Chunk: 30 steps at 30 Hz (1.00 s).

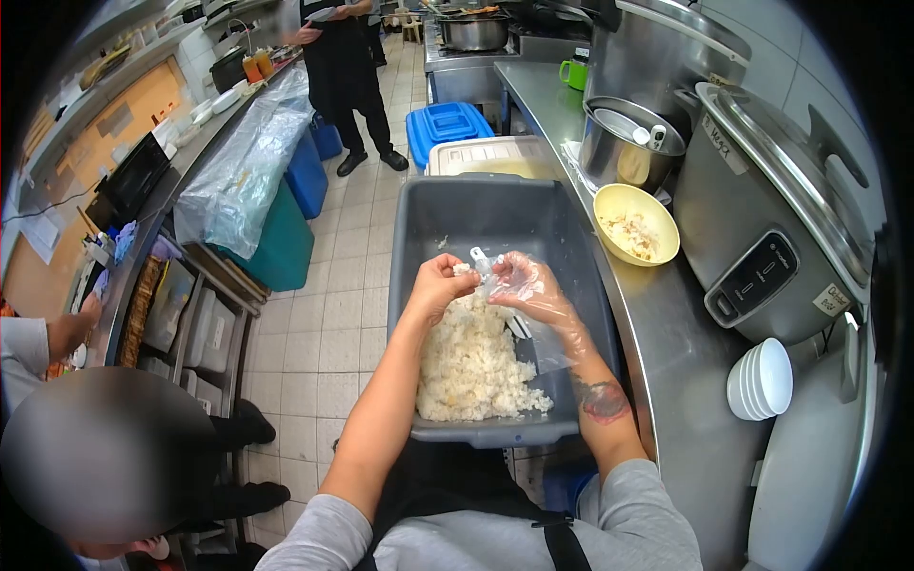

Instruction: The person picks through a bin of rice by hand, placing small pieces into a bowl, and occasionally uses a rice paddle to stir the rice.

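Over a grey plastic tub, my two hands come together at fingertip height above a heap of cooked white rice. My left hand is bare, its thumb and fingers pinched on a small whitish bit that I cannot make out. A clear plastic glove covers my right hand and hangs loose at the wrist. That hand's fingers are curled in toward the left fingertips. Between the hands a white plastic handle with a hole pokes up. More white plastic shows below my right hand.
Along the right runs a steel counter with a yellow bowl, a steel pot, stacked white bowls and a large rice cooker. Lidded bins stand beyond the tub. One person stands ahead; another is at left.
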### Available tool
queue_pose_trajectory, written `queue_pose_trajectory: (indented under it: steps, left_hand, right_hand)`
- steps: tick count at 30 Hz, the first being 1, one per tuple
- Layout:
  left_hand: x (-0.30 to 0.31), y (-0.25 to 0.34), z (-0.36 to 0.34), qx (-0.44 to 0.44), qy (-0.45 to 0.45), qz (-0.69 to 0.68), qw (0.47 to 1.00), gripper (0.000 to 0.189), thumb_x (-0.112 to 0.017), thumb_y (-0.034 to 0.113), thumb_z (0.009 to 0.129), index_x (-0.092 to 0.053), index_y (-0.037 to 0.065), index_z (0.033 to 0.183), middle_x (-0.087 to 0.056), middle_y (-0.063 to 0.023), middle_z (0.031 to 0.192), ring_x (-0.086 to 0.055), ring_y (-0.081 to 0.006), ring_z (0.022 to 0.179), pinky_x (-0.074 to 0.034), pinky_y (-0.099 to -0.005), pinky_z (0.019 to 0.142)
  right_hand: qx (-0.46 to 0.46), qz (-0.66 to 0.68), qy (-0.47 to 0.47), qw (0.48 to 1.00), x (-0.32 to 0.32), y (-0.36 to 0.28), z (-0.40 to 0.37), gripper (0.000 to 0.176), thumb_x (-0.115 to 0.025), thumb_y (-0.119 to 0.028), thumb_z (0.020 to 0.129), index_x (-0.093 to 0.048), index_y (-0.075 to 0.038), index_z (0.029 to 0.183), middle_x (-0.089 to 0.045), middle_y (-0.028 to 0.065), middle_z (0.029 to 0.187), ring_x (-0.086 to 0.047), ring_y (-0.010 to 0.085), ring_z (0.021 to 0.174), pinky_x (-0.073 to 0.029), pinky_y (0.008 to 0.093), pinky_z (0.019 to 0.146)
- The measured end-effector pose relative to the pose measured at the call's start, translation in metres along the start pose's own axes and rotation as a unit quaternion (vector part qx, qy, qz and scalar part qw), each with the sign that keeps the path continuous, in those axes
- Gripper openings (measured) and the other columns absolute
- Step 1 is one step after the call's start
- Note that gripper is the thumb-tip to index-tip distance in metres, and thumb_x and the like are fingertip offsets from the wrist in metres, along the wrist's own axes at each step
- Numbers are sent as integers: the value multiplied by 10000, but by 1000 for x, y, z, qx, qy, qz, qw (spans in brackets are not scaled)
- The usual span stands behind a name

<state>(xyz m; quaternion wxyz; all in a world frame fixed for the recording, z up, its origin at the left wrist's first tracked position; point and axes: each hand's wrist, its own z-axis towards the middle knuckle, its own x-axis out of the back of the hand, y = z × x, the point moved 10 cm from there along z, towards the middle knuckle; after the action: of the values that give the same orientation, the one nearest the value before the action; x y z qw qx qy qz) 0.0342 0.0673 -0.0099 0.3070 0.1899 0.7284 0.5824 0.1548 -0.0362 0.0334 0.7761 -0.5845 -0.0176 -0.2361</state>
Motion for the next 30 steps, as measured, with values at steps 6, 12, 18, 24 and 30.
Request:
queue_pose_trajectory:
  steps: [6,12,18,24,30]
  left_hand:
    - [-14,-7,-3,33,-58,0,998,219,-751,20,769,-566,33,885,-668,-70,812,-662,-131,705,-580,-257,667]
    - [-15,-9,-1,33,-81,25,996,238,-780,79,775,-574,23,881,-664,-70,763,-646,-119,653,-554,-240,619]
    - [-18,-7,-5,44,-85,30,995,217,-755,52,792,-559,38,885,-672,-70,817,-663,-148,704,-579,-287,666]
    - [-18,4,-8,14,-83,-28,996,170,-664,49,859,-575,16,1001,-670,-94,944,-673,-191,862,-562,-317,807]
    - [-19,5,-10,9,-122,-28,992,140,-617,67,892,-580,21,1020,-669,-104,960,-676,-212,895,-558,-330,835]
  right_hand:
    - [62,-47,46,996,-3,-19,-2,322,-822,-149,683,-667,-17,933,-653,89,851,-631,179,790,-507,309,728]
    - [71,-84,68,992,-6,-23,-4,202,-735,-90,707,-666,-3,875,-654,133,777,-641,221,735,-497,320,683]
    - [48,-85,106,990,5,-26,-6,167,-677,-110,746,-652,6,863,-661,161,786,-659,288,731,-497,354,667]
    - [-15,-238,-42,970,2,40,-2,234,-640,-171,800,-676,-23,978,-671,209,900,-659,364,881,-511,411,769]
    - [92,-185,-15,978,7,-13,-4,377,-720,-201,757,-653,22,1054,-676,222,963,-650,364,961,-503,396,862]
